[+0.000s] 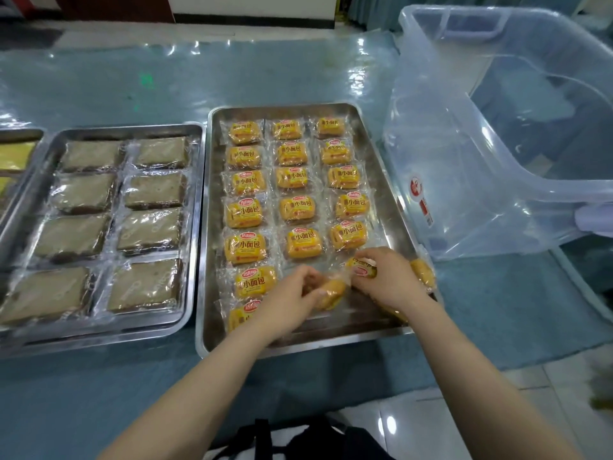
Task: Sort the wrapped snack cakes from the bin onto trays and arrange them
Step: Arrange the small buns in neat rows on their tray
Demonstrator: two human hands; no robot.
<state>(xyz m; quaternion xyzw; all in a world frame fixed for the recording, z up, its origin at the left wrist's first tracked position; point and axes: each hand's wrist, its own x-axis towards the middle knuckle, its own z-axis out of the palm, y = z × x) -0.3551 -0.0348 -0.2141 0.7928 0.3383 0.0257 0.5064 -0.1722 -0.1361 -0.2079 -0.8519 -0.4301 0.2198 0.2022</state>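
Observation:
A steel tray (pixel 374 333) in the middle holds several yellow wrapped snack cakes (pixel 297 181) in three columns. My left hand (pixel 292 298) grips a yellow cake (pixel 331 293) over the tray's near middle. My right hand (pixel 389 278) holds another yellow cake (pixel 363 268) just right of it, at the near end of the right column. One more yellow cake (pixel 423 272) lies on the tray's right rim behind my right hand. The clear plastic bin (pixel 497 134) stands tilted at the right and looks empty.
A second steel tray (pixel 195 227) on the left holds several brown wrapped cakes (pixel 146 285) in two columns. A third tray (pixel 20 134) with yellow items shows at the far left edge. Blue plastic-covered table (pixel 265 71) lies beyond. A dark bag (pixel 298 439) sits below.

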